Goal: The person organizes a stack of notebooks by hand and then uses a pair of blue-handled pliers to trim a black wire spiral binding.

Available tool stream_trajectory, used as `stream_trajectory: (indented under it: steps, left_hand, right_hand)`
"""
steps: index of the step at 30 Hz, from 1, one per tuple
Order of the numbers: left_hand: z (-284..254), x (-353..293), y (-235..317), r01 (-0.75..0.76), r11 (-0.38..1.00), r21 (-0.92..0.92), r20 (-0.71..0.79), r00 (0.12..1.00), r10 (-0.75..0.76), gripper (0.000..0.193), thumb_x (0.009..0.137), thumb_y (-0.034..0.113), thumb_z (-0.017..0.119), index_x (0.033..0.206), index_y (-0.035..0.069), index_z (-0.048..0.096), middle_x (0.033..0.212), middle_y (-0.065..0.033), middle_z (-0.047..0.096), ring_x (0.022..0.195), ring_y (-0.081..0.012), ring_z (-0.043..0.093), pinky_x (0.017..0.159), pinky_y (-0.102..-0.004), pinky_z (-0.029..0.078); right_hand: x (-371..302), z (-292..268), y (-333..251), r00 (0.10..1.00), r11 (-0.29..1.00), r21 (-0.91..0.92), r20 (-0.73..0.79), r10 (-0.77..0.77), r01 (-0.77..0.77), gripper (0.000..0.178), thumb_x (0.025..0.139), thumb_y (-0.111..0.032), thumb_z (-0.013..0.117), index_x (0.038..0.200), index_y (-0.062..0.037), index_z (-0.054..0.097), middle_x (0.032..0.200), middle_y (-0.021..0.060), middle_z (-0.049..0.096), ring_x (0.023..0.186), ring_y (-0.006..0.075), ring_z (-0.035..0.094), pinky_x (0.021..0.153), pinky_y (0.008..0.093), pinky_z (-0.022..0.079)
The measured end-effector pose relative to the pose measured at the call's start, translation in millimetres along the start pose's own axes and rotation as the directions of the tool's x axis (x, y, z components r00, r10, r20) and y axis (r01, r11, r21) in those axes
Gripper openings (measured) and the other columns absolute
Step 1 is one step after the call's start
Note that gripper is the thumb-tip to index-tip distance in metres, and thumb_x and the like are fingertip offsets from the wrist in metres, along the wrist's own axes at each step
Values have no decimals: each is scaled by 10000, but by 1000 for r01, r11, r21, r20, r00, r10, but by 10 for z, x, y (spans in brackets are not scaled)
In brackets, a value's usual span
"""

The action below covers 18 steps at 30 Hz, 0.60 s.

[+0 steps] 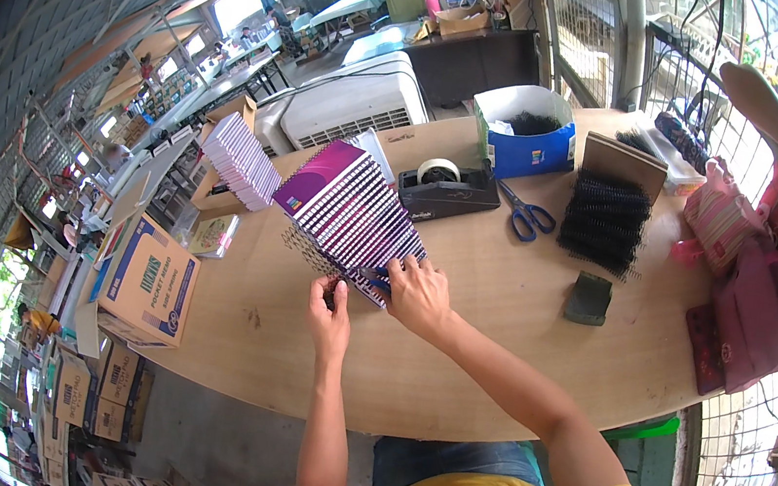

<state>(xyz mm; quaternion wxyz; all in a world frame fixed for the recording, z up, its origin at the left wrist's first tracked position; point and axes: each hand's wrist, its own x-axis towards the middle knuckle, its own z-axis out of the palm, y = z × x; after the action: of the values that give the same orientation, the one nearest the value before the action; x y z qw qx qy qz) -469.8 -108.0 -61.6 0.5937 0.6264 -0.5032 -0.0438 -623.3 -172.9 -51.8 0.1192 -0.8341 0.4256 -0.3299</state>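
A fanned stack of spiral notebooks point(341, 197) with purple covers lies slanted on the table in front of me. Black coils run along its edges. At its near end, my left hand point(330, 319) has its thumb and fingertips drawn together beside the coils; something small and dark there is too hidden to name. My right hand point(418, 296) is closed around a blue-handled tool point(374, 279), mostly covered by the fingers, and rests against the stack's near right corner. The tool's working end cannot be made out.
Beyond the stack stand a tape dispenser point(445, 191), blue scissors point(531, 221) and a blue-white box point(528, 158) of black coils. Further right are a pile of coils point(605, 222), a dark block point(588, 299) and a maroon bag point(758, 311). Leftward sit a notebook pile point(241, 160) and a carton point(148, 280).
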Motion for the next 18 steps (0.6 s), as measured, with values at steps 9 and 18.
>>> stream_trajectory:
  steps: [9,18]
  left_hand:
    - [-100,-11,12,43,995,92,30,999,-45,199,951,164,576,1011,-25,561,849,-68,623,768,-123,578,708,-279,470]
    - [-49,60,69,-69,994,90,-19,997,71,236,943,206,592,1003,-21,572,851,-65,611,750,-136,551,690,-291,459]
  right_hand:
    - [-37,-72,7,999,999,-45,-34,-15,14,412,744,-351,727,975,-45,575,944,141,602,902,319,612,691,475,494]
    - [4,-52,-81,993,998,-47,-104,-49,44,411,765,-383,716,981,-59,586,907,133,606,866,316,622,669,463,499]
